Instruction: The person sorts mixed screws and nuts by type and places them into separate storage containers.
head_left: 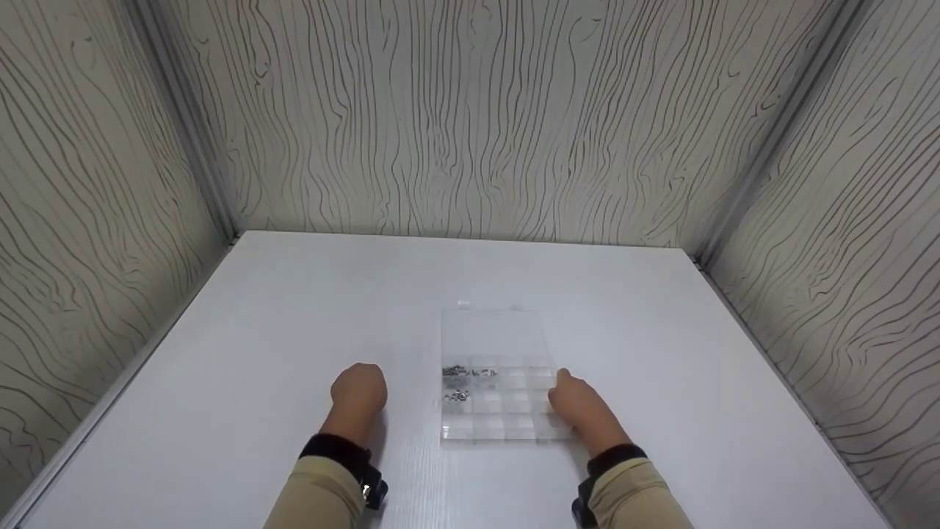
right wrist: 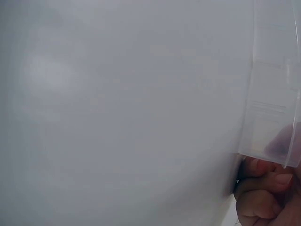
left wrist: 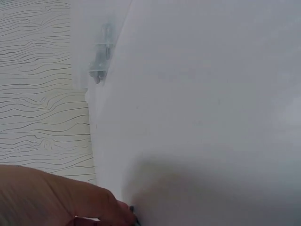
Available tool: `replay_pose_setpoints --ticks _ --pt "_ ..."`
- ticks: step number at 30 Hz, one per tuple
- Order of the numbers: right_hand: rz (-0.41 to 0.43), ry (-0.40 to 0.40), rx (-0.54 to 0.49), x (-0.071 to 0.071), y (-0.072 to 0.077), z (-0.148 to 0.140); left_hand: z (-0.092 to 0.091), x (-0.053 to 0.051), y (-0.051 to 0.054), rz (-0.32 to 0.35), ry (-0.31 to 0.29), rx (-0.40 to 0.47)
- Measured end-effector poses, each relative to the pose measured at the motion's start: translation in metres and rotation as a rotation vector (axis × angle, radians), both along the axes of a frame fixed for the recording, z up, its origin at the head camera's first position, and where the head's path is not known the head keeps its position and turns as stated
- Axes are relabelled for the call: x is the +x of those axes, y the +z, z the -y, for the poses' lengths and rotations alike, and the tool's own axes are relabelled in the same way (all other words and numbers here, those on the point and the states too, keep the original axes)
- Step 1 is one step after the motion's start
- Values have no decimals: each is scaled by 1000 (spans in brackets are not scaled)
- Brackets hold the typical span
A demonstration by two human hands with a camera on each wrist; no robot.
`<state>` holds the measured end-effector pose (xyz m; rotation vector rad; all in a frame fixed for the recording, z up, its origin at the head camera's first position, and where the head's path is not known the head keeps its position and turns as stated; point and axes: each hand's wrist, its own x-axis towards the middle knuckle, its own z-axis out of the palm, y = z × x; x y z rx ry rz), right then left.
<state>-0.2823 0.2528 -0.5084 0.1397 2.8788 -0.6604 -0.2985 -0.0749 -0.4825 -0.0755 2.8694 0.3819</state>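
A clear plastic compartment box [head_left: 507, 422] lies on the white table with its see-through lid [head_left: 492, 330] folded open toward the back. Small metal pieces [head_left: 457, 395] lie in some left compartments; they look like screws or nuts, too small to tell. At the box's right side, my right hand [head_left: 584, 408] grips the edge, its fingers [right wrist: 261, 205] curled by a corner and the thumb seen through the plastic. Left of the box and apart from it, my left hand [head_left: 360, 389] pinches a small dark piece [left wrist: 133, 209], mostly hidden by the fingers.
The white table [head_left: 294, 294] is bounded by wood-grain patterned panels [head_left: 455, 125] at the back and both sides. Grey metal posts [head_left: 183, 110] stand at the corners. Both forearms wear light sleeves with dark wrist straps [head_left: 334, 450].
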Motion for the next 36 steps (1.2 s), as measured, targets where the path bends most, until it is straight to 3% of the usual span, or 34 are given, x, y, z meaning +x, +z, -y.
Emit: replay_pose_setpoints --ticks 5,12,19,25,30,36 --pt "-6 7 3 0 -1 0 -2 -1 -1 1 -12 -29" --pt "-1 14 8 0 1 0 -3 -3 2 17 22 15" --pt "-1 12 -1 0 4 0 2 2 8 -21 -32 -14" --pt "0 -2 -16 0 2 -1 6 7 13 6 -36 -14" --pt "0 -8 -15 0 2 -3 4 9 10 5 -51 5" --pt "-1 -10 -23 1 3 -2 1 8 6 -51 -71 7"
